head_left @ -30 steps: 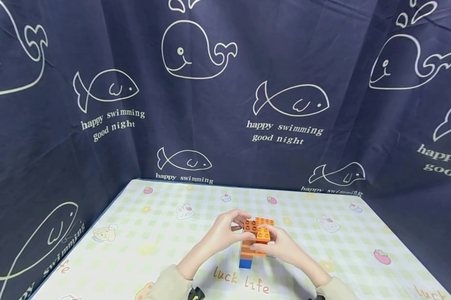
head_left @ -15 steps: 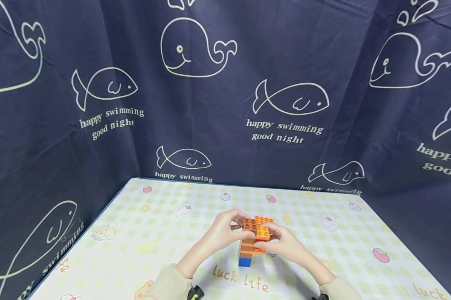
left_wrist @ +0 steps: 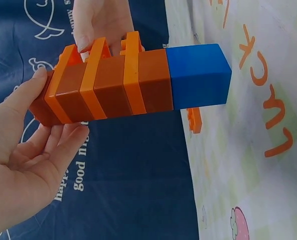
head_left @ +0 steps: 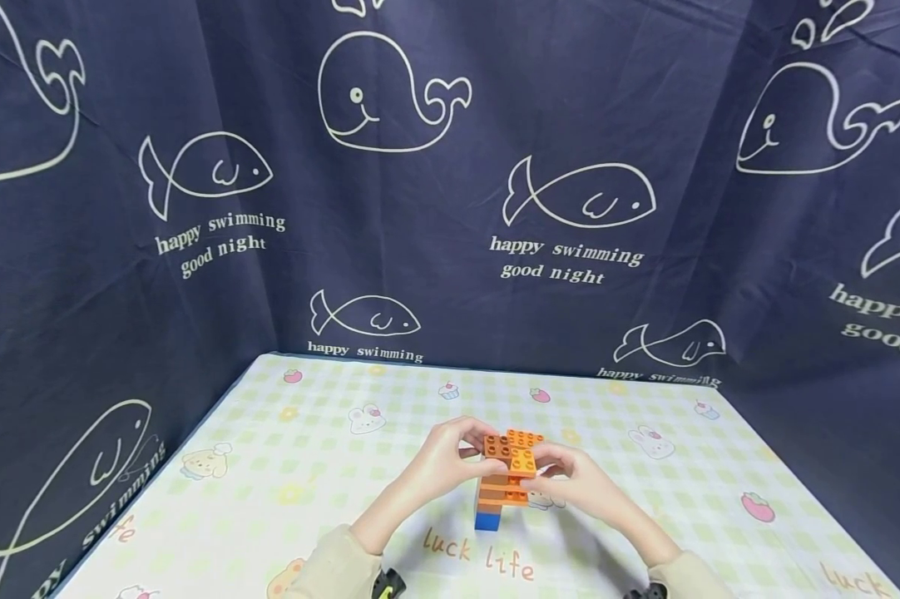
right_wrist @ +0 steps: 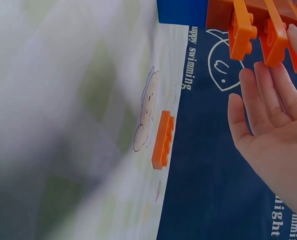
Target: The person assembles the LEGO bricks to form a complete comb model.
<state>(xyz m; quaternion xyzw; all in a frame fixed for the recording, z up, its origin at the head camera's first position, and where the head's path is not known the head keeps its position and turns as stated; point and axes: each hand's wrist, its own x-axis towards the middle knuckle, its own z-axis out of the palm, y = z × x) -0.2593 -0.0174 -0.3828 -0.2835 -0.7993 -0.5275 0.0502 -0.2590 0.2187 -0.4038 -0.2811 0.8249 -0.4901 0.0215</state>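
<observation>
A toy-block tower stands upright in front of me, with a blue brick at its foot and brown bricks above it. Between the brown bricks lie three orange plates that jut out to the right. My left hand holds the topmost brown brick between thumb and fingers. At the jutting ends of the plates is my right hand, its thumb against the upper ones and its fingers mostly straight. Whether the tower touches the table is not clear.
A separate orange brick lies on the table behind the tower. The table has a checked, printed cloth. Dark blue curtains with whale and fish drawings enclose its back and sides.
My right hand has slid a little to the right, its thumb and fingers drawing back from the orange plates. My left hand keeps its hold on the top brown brick.
</observation>
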